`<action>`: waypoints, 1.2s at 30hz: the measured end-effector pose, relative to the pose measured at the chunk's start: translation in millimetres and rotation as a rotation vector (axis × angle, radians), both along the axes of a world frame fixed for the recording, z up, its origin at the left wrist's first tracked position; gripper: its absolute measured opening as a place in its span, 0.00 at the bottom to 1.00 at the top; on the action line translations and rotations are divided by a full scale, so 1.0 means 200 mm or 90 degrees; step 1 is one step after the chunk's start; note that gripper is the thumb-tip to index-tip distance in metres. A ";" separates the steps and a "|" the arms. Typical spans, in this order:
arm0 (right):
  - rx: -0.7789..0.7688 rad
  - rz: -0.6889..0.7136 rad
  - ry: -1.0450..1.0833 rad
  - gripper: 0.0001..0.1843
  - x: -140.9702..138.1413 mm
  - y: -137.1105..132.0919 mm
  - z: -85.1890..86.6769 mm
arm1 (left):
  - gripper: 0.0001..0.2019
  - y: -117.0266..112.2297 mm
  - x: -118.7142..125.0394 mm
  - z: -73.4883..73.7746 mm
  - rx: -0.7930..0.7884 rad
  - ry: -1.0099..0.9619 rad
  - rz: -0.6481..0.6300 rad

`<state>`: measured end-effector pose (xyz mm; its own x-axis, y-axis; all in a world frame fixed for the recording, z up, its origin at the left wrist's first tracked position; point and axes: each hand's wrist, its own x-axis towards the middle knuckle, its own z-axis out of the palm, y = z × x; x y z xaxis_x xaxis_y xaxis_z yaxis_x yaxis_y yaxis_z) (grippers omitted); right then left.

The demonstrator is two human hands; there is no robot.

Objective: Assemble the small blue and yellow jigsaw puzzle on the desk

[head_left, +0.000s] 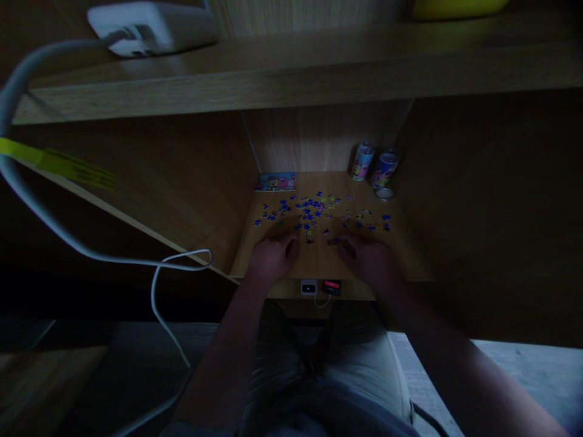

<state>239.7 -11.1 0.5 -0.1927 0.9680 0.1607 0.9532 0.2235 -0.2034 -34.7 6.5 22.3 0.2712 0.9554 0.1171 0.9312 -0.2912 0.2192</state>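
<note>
Mostly beyond both hands (273, 256) (368, 258), jigsaw pieces (308, 212).

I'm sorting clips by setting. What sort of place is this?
Probably an indoor study or desk nook: a wooden worktop strewn with jigsaw pieces, a shelf above it, and side panels enclosing it.

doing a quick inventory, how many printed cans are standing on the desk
2. The left can stands near the back wall, toward the right side; the right can stands beside it, behind a round disc. Dark areas could hide others.
</note>
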 end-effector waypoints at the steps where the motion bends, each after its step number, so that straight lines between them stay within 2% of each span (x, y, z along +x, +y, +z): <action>1: 0.001 0.002 0.000 0.21 0.00 0.00 0.00 | 0.13 0.00 0.00 0.00 0.000 -0.004 -0.002; 8: -0.009 -0.005 -0.013 0.22 0.00 0.01 0.00 | 0.11 0.01 -0.01 -0.02 0.017 -0.019 0.001; 20: -0.034 -0.005 0.009 0.23 0.00 0.00 0.02 | 0.12 0.00 -0.01 -0.01 0.021 -0.035 -0.006; 29: -0.022 -0.007 0.003 0.22 0.00 0.00 0.01 | 0.12 0.01 -0.02 -0.04 0.027 -0.012 0.000; 36: -0.015 -0.001 0.008 0.23 0.00 0.00 0.01 | 0.11 0.00 -0.01 -0.02 0.033 -0.017 -0.005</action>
